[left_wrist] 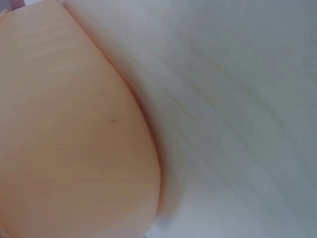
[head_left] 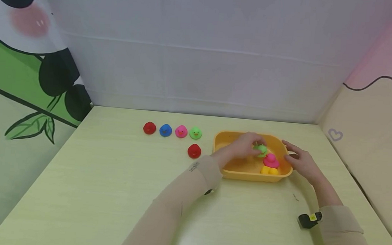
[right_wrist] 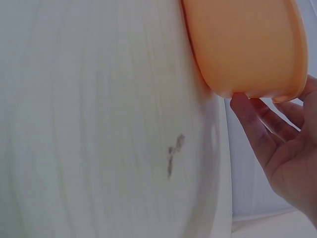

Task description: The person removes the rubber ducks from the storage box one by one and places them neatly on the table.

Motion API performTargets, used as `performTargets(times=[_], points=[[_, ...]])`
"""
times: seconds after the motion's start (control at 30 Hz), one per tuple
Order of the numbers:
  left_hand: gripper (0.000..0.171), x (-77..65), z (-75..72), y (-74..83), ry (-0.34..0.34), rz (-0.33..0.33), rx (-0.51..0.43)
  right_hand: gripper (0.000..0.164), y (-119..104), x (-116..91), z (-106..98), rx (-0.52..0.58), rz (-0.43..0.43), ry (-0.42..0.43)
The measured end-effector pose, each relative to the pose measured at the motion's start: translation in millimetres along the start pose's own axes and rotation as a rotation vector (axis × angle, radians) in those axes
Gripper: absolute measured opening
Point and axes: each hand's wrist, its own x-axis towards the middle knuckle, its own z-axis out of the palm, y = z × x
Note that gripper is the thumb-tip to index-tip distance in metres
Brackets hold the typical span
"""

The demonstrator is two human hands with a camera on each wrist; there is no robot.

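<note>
In the head view my left hand [head_left: 246,145] reaches over the near left rim of a yellow-orange plastic tub [head_left: 240,175]. Its thumb and fingers pinch a green rubber duck [head_left: 261,150] inside the tub. Close by in the tub lie a pink rubber duck [head_left: 271,161] and yellow ducks [head_left: 269,171]. My right hand [head_left: 302,162] touches the tub's right end with fingers spread and fairly straight. In the right wrist view, fingertips of the right hand [right_wrist: 285,144] meet the tub's outer wall [right_wrist: 247,44]. The left wrist view shows only the tub's outer wall [left_wrist: 74,124] and the tabletop.
Left of the tub, a row on the table [head_left: 111,192] holds a red duck [head_left: 149,128], a blue duck [head_left: 165,130], a pink duck [head_left: 181,131] and a green duck [head_left: 195,133]. Another red duck [head_left: 194,151] sits in front of the row's right end. A cloth wall [head_left: 198,77] stands behind.
</note>
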Motion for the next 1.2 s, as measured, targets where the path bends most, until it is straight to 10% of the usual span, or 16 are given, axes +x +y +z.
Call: performTargets(times=[1.2], points=[[0.032, -54.6, -53.0, 10.4, 0.089, 0.013, -0.105, 0.059, -1.6, 2.2, -1.7, -0.037, 0.005, -0.027]])
